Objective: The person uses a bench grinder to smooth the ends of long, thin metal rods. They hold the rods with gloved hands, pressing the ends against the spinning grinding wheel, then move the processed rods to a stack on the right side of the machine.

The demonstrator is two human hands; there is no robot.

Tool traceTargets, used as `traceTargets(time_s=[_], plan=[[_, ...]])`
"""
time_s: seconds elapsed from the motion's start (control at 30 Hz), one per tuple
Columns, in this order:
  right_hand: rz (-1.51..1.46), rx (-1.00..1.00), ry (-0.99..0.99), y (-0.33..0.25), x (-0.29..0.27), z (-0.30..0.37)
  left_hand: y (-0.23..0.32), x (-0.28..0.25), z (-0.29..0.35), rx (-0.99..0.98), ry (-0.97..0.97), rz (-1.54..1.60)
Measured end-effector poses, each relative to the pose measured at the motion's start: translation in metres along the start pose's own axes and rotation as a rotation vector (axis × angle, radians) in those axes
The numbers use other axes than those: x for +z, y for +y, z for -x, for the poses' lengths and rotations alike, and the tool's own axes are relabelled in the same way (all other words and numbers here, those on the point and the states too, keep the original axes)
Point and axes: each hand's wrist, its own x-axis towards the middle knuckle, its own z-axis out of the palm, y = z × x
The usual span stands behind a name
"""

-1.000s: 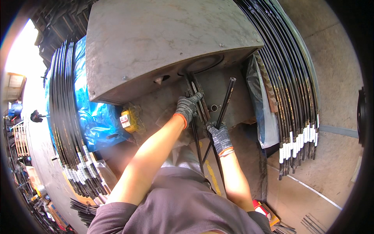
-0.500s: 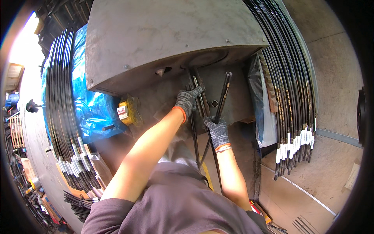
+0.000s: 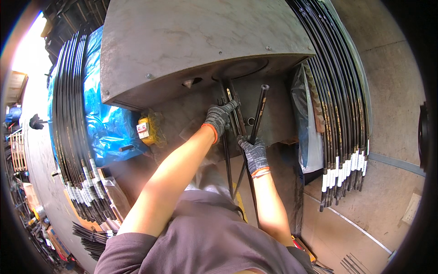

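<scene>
My left hand (image 3: 220, 117), in a grey knit glove with an orange cuff, is closed round a dark rod (image 3: 227, 157) under the front of the metal machine housing (image 3: 200, 34). Its fingers rest beside narrow metal guide bars (image 3: 235, 107) that reach down from the housing. My right hand (image 3: 254, 154), gloved alike, grips a black tube (image 3: 260, 107), whose hollow upper end stands free, tilted slightly right. Below the right hand the tube runs down past my body. Part of each grip is hidden by the gloves.
Long black rods with white-banded ends hang in rows at the left (image 3: 70, 123) and right (image 3: 340, 114). Blue plastic sheeting (image 3: 107, 118) covers something behind the left row. A yellow-and-white box (image 3: 145, 130) sits beneath the housing. Clear plastic (image 3: 308, 128) hangs beside the right row.
The top of the tube in my right hand has shifted slightly to the left. My left hand stays in nearly the same place.
</scene>
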Motion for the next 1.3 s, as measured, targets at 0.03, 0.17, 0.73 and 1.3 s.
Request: traceTargets(time_s=[0.03,0.17,0.73,1.3], plan=[[0.020,0.001,-0.014,-0.003,0.001,0.000,0.001,0.001,0.001,0.006,0.004,0.003],[-0.118,0.047,-0.001,0.002,0.001,-0.005,0.005,0.002,0.006,0.009,0.000,0.000],[-0.124,0.103,0.051,-0.009,0.008,-0.002,-0.004,0.000,-0.006,0.014,0.017,0.029],[-0.240,0.140,-0.024,-0.003,-0.001,-0.005,0.009,0.003,0.006,-0.019,0.044,-0.030]])
